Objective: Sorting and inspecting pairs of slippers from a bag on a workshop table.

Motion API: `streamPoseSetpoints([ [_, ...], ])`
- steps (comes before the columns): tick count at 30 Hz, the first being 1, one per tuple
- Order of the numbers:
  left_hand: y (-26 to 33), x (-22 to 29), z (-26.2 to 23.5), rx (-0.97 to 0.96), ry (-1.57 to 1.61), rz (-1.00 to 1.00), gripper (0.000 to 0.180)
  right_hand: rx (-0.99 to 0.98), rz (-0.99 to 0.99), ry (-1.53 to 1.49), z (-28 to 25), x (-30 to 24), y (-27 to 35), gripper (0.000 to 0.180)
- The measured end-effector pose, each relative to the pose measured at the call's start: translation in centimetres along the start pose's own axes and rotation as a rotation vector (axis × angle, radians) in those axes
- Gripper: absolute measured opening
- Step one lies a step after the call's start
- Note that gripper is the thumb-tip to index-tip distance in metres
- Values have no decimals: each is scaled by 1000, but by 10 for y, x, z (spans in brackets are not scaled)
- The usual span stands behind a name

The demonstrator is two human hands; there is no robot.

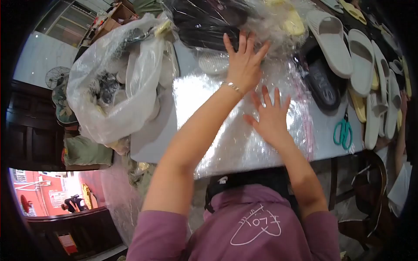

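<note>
No grip on anything: both hands flat and spread, fingers wide, nothing held. Left hand [244, 65] pressed palm-down at the far edge of the clear plastic bags [235, 130], fingertips reaching a bundle of dark slippers wrapped in clear film [209, 21]. Right hand [271, 116] laid flat nearer the body, on the right half of the same shiny stack, well clear of its pink zip strip [305, 108]. Stack lying in the middle of the white desk [150, 139], its near edge hanging slightly over the front. Thin bracelet [233, 87] on the left wrist.

To the left on the desk, a large translucent sack [122, 82] bulging with pale and dark items. To the right, a black slipper [324, 85] just beside the stack, then rows of white slippers [344, 48] and yellow ones [359, 106]. Teal-handled scissors [344, 132] near the desk's right front corner. Purple shirt [248, 226] at the lower edge.
</note>
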State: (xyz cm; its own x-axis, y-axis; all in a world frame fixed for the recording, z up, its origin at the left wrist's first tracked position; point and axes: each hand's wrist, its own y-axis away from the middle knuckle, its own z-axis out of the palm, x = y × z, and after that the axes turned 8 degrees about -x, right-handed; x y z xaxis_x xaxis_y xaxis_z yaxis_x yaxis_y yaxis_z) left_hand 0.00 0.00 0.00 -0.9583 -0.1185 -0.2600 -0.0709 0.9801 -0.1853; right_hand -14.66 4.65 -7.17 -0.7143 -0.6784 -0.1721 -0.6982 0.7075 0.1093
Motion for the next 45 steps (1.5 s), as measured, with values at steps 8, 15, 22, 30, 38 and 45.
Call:
streamPoseSetpoints([
  [8,201,-65,18,16,220,-180,60,141,-11,29,9,-6,18,74],
  [15,230,-59,60,-143,327,-273,64,-70,40,-29,2,-2,17,85],
  [22,215,-58,51,-95,380,-259,63,113,-45,-1292,-10,66,-7,47],
  [30,218,-65,53,-124,480,-264,65,701,-533,-928,-131,-90,73,19],
  [38,241,-71,8,214,734,-292,31,828,-1087,-876,-228,-96,209,4],
  [45,318,15,-211,560,1495,240,16,1284,-989,-883,-213,-83,207,9],
])
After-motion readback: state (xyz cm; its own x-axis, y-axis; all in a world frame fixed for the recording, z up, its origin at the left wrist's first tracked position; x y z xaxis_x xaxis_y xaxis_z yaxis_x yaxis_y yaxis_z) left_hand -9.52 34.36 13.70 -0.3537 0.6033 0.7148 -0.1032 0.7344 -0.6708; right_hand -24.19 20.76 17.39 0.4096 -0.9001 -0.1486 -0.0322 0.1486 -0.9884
